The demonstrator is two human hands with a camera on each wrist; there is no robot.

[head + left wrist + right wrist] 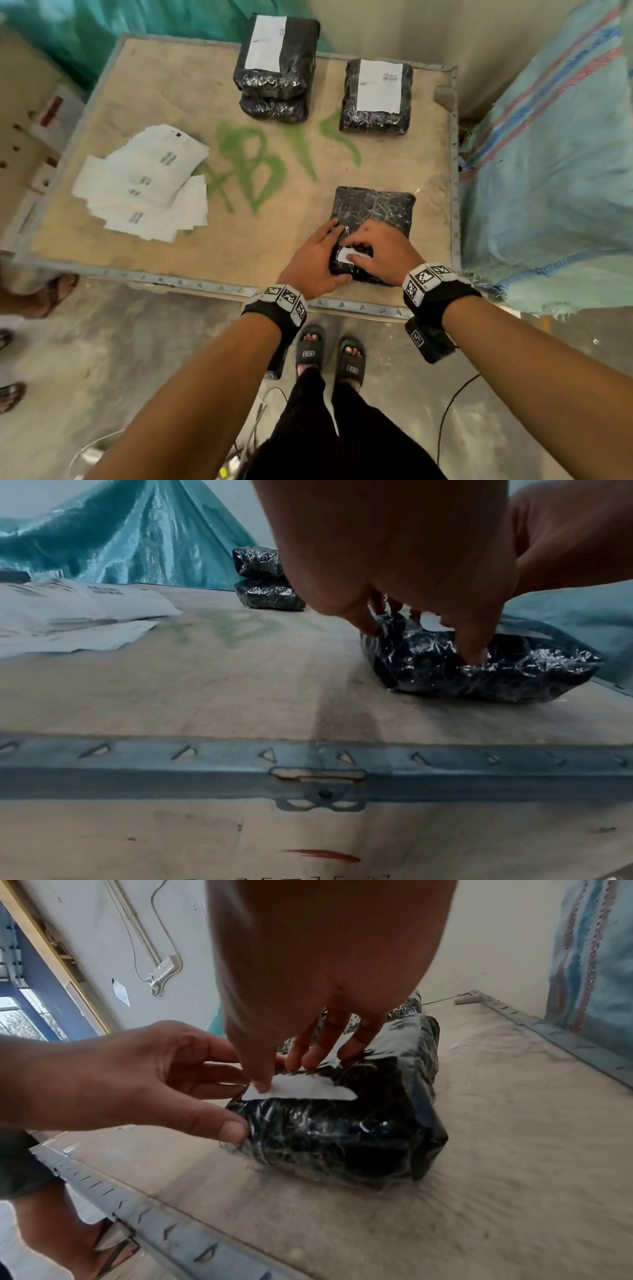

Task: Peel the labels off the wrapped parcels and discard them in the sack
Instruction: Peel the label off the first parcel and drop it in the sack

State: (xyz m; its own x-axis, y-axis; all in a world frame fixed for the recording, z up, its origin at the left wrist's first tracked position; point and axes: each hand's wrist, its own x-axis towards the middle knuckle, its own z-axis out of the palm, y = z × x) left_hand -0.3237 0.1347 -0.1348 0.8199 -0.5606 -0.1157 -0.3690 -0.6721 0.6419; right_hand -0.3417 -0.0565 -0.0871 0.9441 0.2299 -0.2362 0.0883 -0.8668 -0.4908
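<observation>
A black, film-wrapped parcel (376,212) (496,674) (342,1137) lies near the table's front right corner. My left hand (329,253) (421,639) (226,1099) grips its near left end, thumb on the end face and fingers over the top. My right hand (356,251) (284,1073) pinches a white label strip (347,256) (431,620) (308,1091) on top of the parcel, with the thumb on its left end and the fingers at its far edge. A woven blue-green sack (548,171) stands right of the table.
Two stacked parcels (277,68) and a single one (376,96), each with a white label, stand at the back of the wooden table (239,246). A pile of peeled labels (144,185) lies at the left. Other people's feet (44,294) are at the left.
</observation>
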